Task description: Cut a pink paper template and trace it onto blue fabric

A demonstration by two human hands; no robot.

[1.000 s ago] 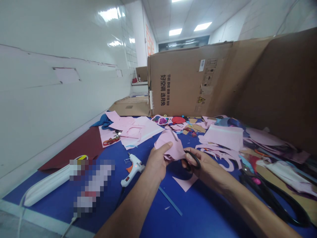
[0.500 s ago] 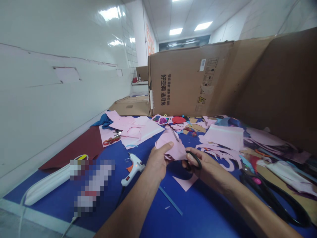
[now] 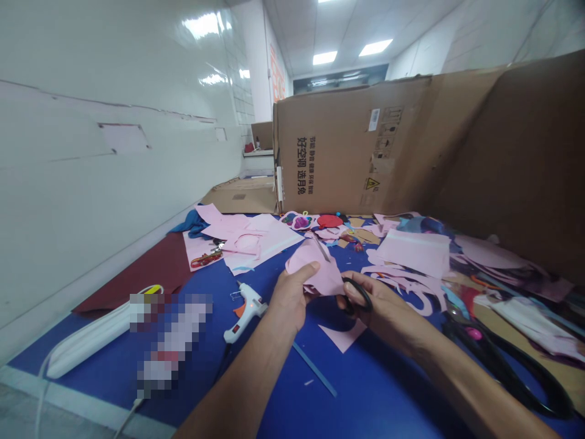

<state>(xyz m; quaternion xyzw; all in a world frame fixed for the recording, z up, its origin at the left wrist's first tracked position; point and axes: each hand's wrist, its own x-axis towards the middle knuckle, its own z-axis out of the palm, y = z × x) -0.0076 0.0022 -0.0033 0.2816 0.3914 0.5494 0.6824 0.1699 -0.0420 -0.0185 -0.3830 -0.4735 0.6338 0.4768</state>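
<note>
In the middle of the head view, my left hand (image 3: pixel 292 292) is closed on a piece of pink sheet (image 3: pixel 315 271), thumb on top and fingers hidden beneath. My right hand (image 3: pixel 372 299) grips the black handles of a pair of scissors (image 3: pixel 359 294). The blades point away from me at the pink piece; part of one shows over its upper edge, the rest is covered. Below the hands, a pink offcut (image 3: pixel 342 336) with a curved edge lies on the blue table (image 3: pixel 365 390). Left of my left hand rests a white glue gun (image 3: pixel 244 311).
Larger scissors (image 3: pixel 503 360) with black handles lie at the right, beside pink scraps (image 3: pixel 411 283). Pink sheets (image 3: pixel 265 241) and a dark red sheet (image 3: pixel 141 274) are at the left. A white power strip (image 3: pixel 95 341) is nearer. A cardboard box (image 3: pixel 338 152) stands behind.
Both hands stay almost in place. The scissor blade over the pink piece has shifted slightly, and the piece's upper edge has tilted a little.
</note>
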